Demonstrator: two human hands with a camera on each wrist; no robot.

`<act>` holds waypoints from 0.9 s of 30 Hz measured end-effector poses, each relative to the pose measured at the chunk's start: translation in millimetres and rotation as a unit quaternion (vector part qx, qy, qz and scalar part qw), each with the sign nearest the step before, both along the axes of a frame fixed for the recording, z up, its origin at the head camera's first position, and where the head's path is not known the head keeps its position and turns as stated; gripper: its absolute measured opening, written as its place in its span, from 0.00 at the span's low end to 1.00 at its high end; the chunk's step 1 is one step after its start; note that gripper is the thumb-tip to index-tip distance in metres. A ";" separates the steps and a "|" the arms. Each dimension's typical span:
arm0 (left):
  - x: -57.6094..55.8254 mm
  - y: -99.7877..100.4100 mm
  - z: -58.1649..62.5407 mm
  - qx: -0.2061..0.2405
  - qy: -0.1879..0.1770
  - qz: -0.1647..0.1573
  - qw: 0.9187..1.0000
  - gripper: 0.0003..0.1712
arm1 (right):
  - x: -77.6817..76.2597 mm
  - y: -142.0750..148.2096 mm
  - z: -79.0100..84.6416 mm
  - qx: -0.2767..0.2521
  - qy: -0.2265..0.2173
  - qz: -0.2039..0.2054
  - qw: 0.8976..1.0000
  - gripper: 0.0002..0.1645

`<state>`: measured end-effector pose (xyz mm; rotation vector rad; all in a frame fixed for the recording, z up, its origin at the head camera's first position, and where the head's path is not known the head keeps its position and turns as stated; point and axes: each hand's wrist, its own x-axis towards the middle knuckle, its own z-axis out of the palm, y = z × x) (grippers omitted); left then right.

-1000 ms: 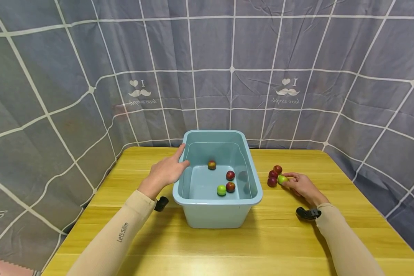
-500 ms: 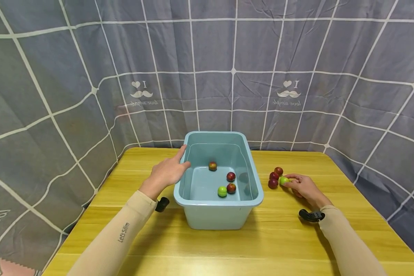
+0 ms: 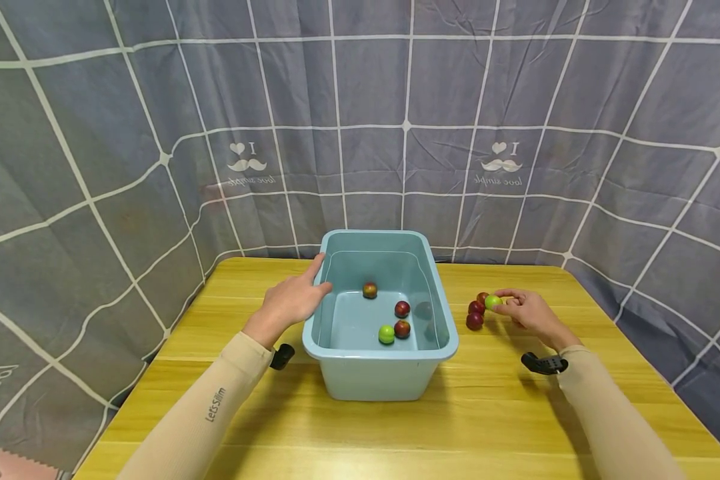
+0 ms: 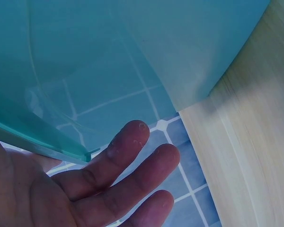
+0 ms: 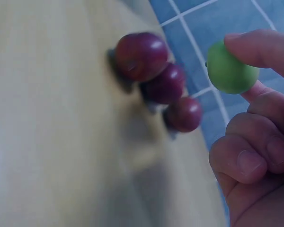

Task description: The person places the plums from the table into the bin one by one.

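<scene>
Here we pinch the green fruit [image 3: 493,303] in our right hand [image 3: 533,313] above the table [image 3: 492,413], near the red fruits [image 3: 475,321], the tub [image 3: 372,379] lying leftward with our uncurled left hand [image 3: 289,300] touching its opposite side.

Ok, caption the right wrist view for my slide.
Right-hand fingers pinch a green fruit while three dark red fruits rest clustered on a wooden table.

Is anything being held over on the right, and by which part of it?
Yes: the right grip pinches a green fruit by its rounded sides, leaving the stem end uncovered.
</scene>
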<state>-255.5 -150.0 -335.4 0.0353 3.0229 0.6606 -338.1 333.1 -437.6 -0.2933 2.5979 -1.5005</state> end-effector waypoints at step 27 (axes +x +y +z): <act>1.8 -0.1 2.7 -0.003 -0.011 0.005 1.000 0.43 | -29.6 -75.0 120.0 0.067 0.054 0.112 0.990 0.28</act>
